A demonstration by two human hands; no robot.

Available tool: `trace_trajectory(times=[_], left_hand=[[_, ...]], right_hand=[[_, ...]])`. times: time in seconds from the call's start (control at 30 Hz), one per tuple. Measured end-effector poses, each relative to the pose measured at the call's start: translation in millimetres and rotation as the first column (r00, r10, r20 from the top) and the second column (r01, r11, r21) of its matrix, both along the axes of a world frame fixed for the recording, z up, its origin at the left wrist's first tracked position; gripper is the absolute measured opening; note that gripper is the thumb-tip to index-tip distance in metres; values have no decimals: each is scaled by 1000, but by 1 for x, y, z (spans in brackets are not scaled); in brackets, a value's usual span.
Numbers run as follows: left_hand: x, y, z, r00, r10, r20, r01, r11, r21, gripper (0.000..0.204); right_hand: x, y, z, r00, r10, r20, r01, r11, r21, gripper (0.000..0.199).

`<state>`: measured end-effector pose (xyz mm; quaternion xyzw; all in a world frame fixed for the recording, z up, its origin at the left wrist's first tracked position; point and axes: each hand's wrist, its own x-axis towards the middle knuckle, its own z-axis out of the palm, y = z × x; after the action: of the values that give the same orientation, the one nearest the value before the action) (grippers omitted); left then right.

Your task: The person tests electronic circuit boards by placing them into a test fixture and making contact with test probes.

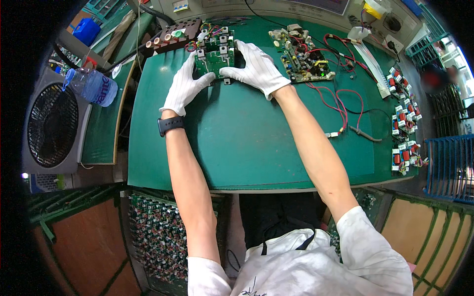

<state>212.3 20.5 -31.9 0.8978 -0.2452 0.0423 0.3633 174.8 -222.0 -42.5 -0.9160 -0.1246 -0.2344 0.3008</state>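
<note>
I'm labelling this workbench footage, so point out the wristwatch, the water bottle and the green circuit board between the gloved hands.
Wristwatch (173,124), head view: dark strap.
Water bottle (95,87), head view: middle of its side.
Green circuit board (212,63), head view: its green surface.

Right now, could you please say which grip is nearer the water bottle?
Left: the left grip is right of the bottle; the right grip is farther, beyond the green board.

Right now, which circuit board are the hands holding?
The green board between left hand and right hand; the more crowded board to its right lies untouched.
</note>
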Motion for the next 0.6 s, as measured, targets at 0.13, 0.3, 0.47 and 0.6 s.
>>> trace_trajectory(times=[0.13,0.3,0.47,0.6], left_hand=[[-2,6,2,1000,12,-12,-12,1000,18,97],[-10,12,2,999,3,-49,-2,1000,10,93],[-18,6,13,990,-32,-134,31,999,-14,88],[0,15,13,983,-154,-102,82,857,-509,75]], right_hand=[[-3,0,2,999,7,-38,-7,1000,-6,109],[-10,0,12,986,116,-119,-106,991,87,117],[-16,0,18,974,105,-202,-54,968,243,128],[-31,-3,42,999,-41,31,21,873,487,122]])
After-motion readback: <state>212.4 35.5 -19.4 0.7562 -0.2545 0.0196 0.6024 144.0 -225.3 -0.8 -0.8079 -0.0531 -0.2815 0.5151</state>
